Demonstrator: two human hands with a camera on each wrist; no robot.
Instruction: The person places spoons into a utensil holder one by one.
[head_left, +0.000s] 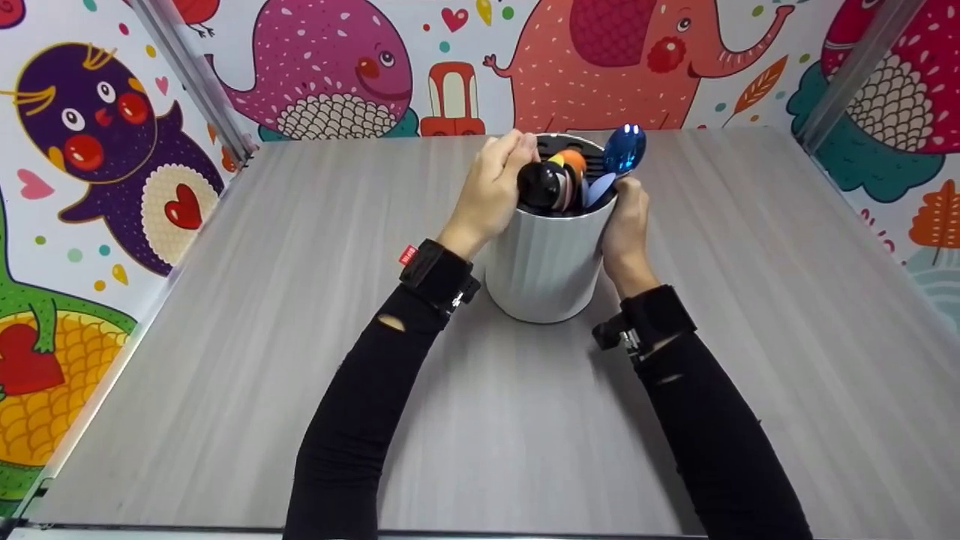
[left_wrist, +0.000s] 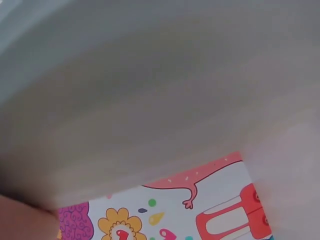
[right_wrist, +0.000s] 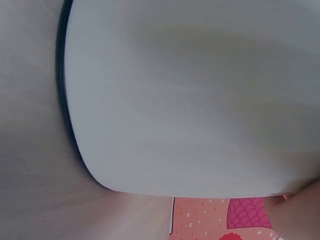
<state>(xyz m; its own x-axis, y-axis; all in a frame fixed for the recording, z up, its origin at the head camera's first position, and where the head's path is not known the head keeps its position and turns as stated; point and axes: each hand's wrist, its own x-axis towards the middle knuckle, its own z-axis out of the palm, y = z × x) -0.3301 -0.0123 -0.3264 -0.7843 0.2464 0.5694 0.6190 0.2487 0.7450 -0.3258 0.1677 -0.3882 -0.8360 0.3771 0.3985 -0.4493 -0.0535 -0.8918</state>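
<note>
A white ribbed utensil holder (head_left: 544,262) stands between both hands, its base at the tabletop; whether it touches cannot be told. My left hand (head_left: 487,187) grips its upper left side, fingertips at the rim. From the right, my right hand (head_left: 628,229) holds the upper wall, just below a shiny blue spoon (head_left: 625,148). Inside are a black rounded utensil (head_left: 538,184), an orange-tipped one (head_left: 574,160) and a pale lavender one (head_left: 600,189). The holder's pale wall (left_wrist: 150,100) fills much of the left wrist view. In the right wrist view, its dark bottom edge (right_wrist: 61,75) shows.
A grey wood-grain table (head_left: 247,375) spreads around the holder. Printed cartoon panels (head_left: 465,60) stand along its back and sides, with metal posts (head_left: 859,71) at the rear corners. Black sleeves and wrist straps cover both forearms.
</note>
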